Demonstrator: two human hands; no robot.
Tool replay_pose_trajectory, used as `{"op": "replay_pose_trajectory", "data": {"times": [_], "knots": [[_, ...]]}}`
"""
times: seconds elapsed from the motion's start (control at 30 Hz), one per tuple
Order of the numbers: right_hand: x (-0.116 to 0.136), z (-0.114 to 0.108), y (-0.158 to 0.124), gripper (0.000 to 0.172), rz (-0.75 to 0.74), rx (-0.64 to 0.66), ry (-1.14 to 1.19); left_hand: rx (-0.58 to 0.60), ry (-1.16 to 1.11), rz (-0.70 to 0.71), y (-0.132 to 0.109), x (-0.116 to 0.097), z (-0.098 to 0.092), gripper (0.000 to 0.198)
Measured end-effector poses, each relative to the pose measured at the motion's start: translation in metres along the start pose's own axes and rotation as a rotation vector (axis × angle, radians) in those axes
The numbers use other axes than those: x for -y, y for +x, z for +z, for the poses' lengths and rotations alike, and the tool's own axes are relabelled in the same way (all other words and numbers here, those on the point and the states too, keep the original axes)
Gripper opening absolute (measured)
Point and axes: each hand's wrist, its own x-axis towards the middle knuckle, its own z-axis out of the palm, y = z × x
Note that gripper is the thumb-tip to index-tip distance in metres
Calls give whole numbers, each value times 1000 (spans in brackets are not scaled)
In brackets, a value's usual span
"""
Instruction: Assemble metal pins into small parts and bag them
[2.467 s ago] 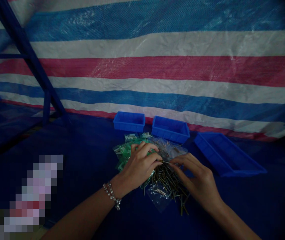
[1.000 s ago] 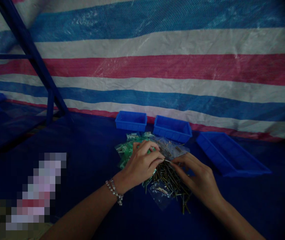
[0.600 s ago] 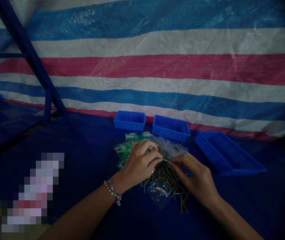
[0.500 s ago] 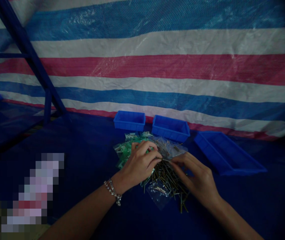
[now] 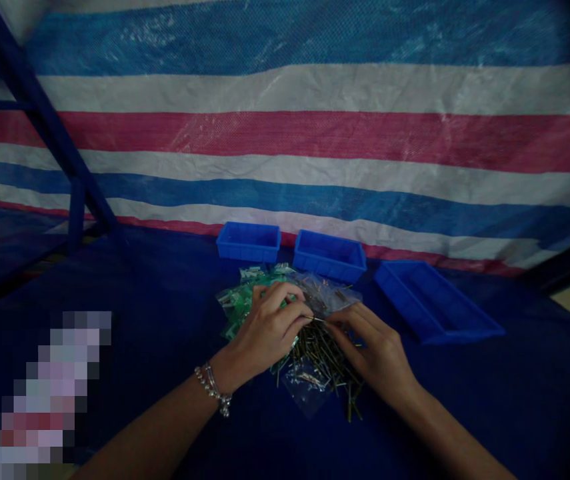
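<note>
Between my two hands runs a thin metal rod (image 5: 319, 319), pinched at both ends. My left hand (image 5: 271, 327) is closed on its left end, a beaded bracelet at the wrist. My right hand (image 5: 372, 337) has thumb and fingertips closed on the other end. Beneath them lies a pile of slim brass-coloured rods (image 5: 317, 350). Green plastic packets (image 5: 237, 300) are heaped beside and partly under my left hand. Past the fingers is a clear plastic bag (image 5: 322, 290) with small metal pieces. Nearer me, a small clear bag (image 5: 307, 383) holds light, shiny pieces.
Two blue bins (image 5: 249, 243) (image 5: 329, 255) stand behind the pile. A longer blue bin (image 5: 437, 303) sits tilted at the right. A striped tarp (image 5: 315, 133) hangs along the back. At left rises a slanted blue metal post (image 5: 49, 127); a blurred-out patch (image 5: 45, 393) covers the lower left.
The whole view has shifted, so the hands, pile and bins appear slightly further left. Both hands keep their hold on the thin rod, with little other movement.
</note>
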Motion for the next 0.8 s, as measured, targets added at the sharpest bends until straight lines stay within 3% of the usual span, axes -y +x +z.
{"op": "replay_pose_trajectory", "data": {"times": [0.27, 0.8], "knots": [[0, 1, 1, 9, 1, -19, -24, -51, 4, 14, 2, 1, 0, 4], [2, -1, 2, 9, -15, -26, -15, 14, -5, 2, -1, 3, 3, 5]]}}
